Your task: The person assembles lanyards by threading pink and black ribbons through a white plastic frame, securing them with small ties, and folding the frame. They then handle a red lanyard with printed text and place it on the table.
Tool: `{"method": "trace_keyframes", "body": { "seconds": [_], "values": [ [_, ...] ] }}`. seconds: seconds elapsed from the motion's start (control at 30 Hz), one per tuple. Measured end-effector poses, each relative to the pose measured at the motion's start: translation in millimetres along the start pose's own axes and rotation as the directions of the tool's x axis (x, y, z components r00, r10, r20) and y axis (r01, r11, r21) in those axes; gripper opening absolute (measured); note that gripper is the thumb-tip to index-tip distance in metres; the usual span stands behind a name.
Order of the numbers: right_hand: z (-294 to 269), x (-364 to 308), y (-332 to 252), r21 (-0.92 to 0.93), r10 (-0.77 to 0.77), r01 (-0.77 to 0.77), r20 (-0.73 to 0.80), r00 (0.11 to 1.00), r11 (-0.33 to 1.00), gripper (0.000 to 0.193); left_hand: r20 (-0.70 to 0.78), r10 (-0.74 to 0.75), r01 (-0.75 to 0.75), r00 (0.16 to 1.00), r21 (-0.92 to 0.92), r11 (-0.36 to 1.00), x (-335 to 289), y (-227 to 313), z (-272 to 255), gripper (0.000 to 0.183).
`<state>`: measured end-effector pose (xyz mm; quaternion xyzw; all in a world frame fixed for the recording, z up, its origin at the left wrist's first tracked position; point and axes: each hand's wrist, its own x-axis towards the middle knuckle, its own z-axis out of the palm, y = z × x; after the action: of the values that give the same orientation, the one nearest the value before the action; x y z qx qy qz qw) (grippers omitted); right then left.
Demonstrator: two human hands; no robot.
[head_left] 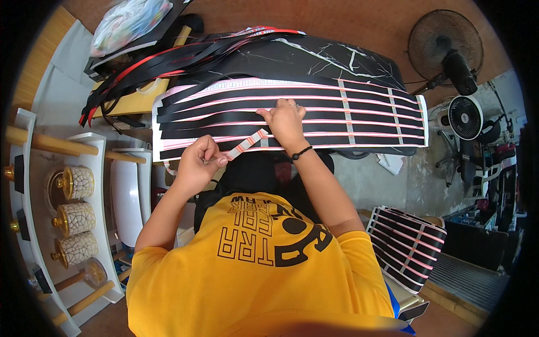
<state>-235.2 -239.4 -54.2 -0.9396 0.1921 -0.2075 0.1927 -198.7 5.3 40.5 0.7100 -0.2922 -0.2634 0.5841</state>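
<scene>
My left hand (200, 159) is closed in a pinch at the near edge of a long printed sheet (424, 121). Between its thumb and fingers is one end of a short grey tape strip (247, 144) with reddish bands, slanting up toward the right hand. Across the sheet lie several black ribbons (370, 115), side by side with pink-and-white lines between them. My right hand (286, 122) rests on the ribbons, thumb apart from its bent fingers. Whether it touches the strip's far end is unclear. Grey tape bands (346, 112) cross the ribbons farther right.
Loose black and red ribbons (168, 59) pile behind the sheet on a dark marbled tabletop (337, 59). A second ribbon-covered sheet (407, 247) stands at my right. Fans (465, 117) stand at the far right. A white rack (104, 224) with gold-lidded jars is at left.
</scene>
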Motion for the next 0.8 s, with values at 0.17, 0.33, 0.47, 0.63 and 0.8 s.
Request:
{"method": "trace_keyframes", "body": {
  "seconds": [0.17,0.33,0.47,0.63,0.8],
  "values": [
    [2,-1,0,0.017,-0.009,0.010,-0.052,0.999,1.000,0.044,0.076,-0.073,0.065,0.994,0.105,0.992,-24,26,-14,0.040],
    [-5,0,2,0.095,-0.037,0.043,-0.065,0.997,0.995,0.044,0.009,0.022,-0.023,1.000,0.180,0.983,-32,26,-16,0.031],
    [-19,-18,4,0.233,-0.090,0.131,-0.177,0.980,0.964,0.044,-0.076,0.098,-0.086,0.992,0.141,0.986,-26,14,-12,0.029],
    [-14,-34,-4,0.073,-0.102,0.108,-0.076,0.992,0.992,0.048,-0.078,0.032,-0.030,0.996,0.026,0.999,-25,18,-13,0.032],
    [-8,-30,-7,-0.043,-0.063,0.061,-0.046,0.997,0.997,0.047,0.133,-0.033,0.013,0.991,0.142,0.990,-45,35,-15,0.040]
  ]
}}
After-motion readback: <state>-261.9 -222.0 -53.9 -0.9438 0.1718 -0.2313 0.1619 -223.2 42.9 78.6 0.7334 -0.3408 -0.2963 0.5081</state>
